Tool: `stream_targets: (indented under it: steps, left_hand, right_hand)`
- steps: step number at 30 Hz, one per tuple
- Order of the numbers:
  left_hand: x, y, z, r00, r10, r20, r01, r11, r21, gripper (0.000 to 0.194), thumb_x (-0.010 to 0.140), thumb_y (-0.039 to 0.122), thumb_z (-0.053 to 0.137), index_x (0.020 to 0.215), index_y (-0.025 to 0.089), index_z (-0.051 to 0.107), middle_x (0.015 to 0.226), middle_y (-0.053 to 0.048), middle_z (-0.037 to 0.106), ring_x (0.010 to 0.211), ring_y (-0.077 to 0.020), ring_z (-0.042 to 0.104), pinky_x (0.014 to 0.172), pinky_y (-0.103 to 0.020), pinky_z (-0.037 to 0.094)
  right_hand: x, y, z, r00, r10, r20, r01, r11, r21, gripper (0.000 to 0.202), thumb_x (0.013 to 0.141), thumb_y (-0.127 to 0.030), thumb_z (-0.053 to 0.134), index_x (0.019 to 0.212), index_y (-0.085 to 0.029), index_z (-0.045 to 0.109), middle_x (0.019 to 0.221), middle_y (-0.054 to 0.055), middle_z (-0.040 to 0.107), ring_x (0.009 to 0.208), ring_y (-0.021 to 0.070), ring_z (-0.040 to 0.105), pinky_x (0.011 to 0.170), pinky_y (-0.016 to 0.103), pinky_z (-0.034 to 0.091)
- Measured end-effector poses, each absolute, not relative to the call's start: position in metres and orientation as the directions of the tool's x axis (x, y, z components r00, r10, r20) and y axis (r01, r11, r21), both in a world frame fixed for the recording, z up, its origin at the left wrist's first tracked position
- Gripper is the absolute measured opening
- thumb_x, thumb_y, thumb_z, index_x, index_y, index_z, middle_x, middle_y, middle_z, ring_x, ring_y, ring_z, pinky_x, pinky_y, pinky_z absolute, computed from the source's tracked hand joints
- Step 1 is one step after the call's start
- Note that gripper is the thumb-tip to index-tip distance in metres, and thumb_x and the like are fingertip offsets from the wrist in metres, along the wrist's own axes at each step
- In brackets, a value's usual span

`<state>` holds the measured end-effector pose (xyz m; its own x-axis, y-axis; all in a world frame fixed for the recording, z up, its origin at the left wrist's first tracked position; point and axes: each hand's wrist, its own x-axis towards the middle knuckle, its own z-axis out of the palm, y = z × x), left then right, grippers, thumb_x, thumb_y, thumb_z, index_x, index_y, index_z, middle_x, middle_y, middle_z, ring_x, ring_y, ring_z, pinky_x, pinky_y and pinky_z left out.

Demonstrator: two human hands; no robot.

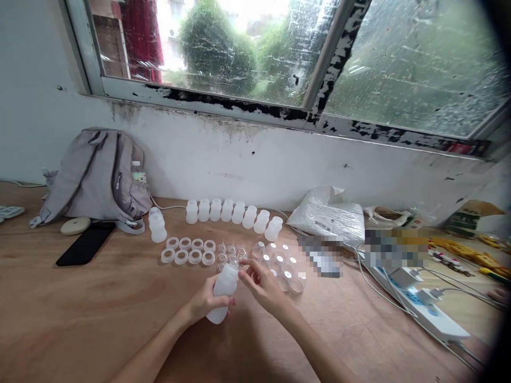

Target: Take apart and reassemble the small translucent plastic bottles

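Over the surface (pixel 120 308), the left grip (pixel 211 299) clasps a tilted bottle (pixel 224 286); uneven pressure from the right grip (pixel 261 283), pinching or not I cannot tell, could make it slip.

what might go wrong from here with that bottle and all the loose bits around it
The left hand holds the white bottle at a tilt, so it might slip as the right hand works near its top.

The right hand is close to the loose clear caps; a brush could scatter them.

The standing bottles are lined up closely, so knocking one could topple a neighbour.
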<state>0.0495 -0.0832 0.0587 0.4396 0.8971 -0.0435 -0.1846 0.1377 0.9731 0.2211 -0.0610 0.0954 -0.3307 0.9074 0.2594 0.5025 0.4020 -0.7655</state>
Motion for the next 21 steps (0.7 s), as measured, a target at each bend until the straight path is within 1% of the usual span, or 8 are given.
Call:
stream_targets:
  steps: [2,4,5,6,8,13,17,21]
  left_hand:
    - [0.05,-0.085,0.06,0.468,0.882,-0.052,-0.16,0.143,0.977,0.035,0.06,0.024,0.065,0.089,0.011,0.05,0.066,-0.002,0.059,0.048,-0.0132,0.055,0.042,-0.023,0.042]
    - [0.049,-0.087,0.062,0.496,0.866,-0.065,-0.158,0.163,0.974,0.037,0.061,0.022,0.063,0.094,0.012,0.05,0.065,-0.002,0.059,0.047,-0.0133,0.055,0.041,-0.022,0.042]
    - [0.048,-0.089,0.063,0.513,0.855,-0.077,-0.164,0.185,0.969,0.038,0.061,0.021,0.061,0.096,0.012,0.05,0.064,-0.001,0.059,0.047,-0.0133,0.055,0.04,-0.022,0.041]
    - [0.048,-0.09,0.064,0.534,0.84,-0.095,-0.17,0.216,0.961,0.038,0.061,0.02,0.06,0.097,0.013,0.049,0.062,-0.001,0.059,0.046,-0.0132,0.055,0.039,-0.021,0.041]
    - [0.048,-0.093,0.064,0.574,0.807,-0.141,-0.191,0.299,0.935,0.037,0.061,0.018,0.058,0.096,0.013,0.049,0.059,0.0,0.058,0.042,-0.0126,0.053,0.037,-0.02,0.039]
    - [0.054,-0.098,0.06,0.649,0.731,-0.211,-0.259,0.473,0.842,0.044,0.054,0.017,0.055,0.097,0.011,0.049,0.053,-0.001,0.058,0.039,-0.0132,0.053,0.034,-0.02,0.039]
    - [0.057,-0.1,0.056,0.698,0.686,-0.206,-0.288,0.532,0.797,0.044,0.053,0.017,0.055,0.097,0.011,0.05,0.052,-0.002,0.057,0.039,-0.0137,0.054,0.033,-0.02,0.041]
    - [0.057,-0.102,0.054,0.733,0.659,-0.171,-0.327,0.561,0.76,0.044,0.054,0.016,0.055,0.097,0.013,0.049,0.055,-0.001,0.058,0.041,-0.0134,0.055,0.033,-0.019,0.04]
  right_hand:
    - [0.207,-0.061,0.09,-0.306,0.917,0.254,0.452,0.375,-0.809,0.022,0.074,-0.041,0.054,0.069,-0.02,0.052,0.051,-0.005,0.04,0.047,0.0101,0.037,0.046,0.022,0.025]
    - [0.197,-0.061,0.085,-0.256,0.931,0.26,0.416,0.349,-0.84,0.033,0.072,-0.041,0.057,0.054,-0.018,0.041,0.049,-0.006,0.031,0.046,0.0077,0.029,0.044,0.022,0.02]
    - [0.194,-0.061,0.083,-0.238,0.936,0.258,0.388,0.335,-0.859,0.038,0.072,-0.041,0.057,0.051,-0.018,0.035,0.049,-0.006,0.028,0.046,0.0071,0.027,0.044,0.021,0.019]
    - [0.192,-0.062,0.082,-0.23,0.94,0.252,0.349,0.321,-0.88,0.04,0.072,-0.041,0.056,0.05,-0.018,0.032,0.05,-0.006,0.026,0.046,0.0068,0.026,0.043,0.021,0.019]
    - [0.191,-0.064,0.082,-0.246,0.941,0.231,0.25,0.292,-0.923,0.039,0.073,-0.041,0.055,0.052,-0.018,0.031,0.051,-0.006,0.027,0.046,0.0064,0.027,0.042,0.02,0.021]
    - [0.194,-0.072,0.086,-0.349,0.925,0.151,0.014,0.166,-0.986,0.03,0.073,-0.042,0.055,0.062,-0.018,0.041,0.053,-0.006,0.035,0.042,0.0061,0.035,0.036,0.019,0.029]
    - [0.197,-0.075,0.084,-0.388,0.916,0.104,-0.07,0.084,-0.994,0.028,0.071,-0.041,0.057,0.065,-0.018,0.043,0.052,-0.006,0.037,0.039,0.0052,0.036,0.033,0.018,0.031]
    - [0.199,-0.075,0.083,-0.392,0.916,0.086,-0.088,0.055,-0.995,0.028,0.069,-0.041,0.06,0.066,-0.017,0.045,0.052,-0.006,0.038,0.039,0.0055,0.038,0.032,0.018,0.033]
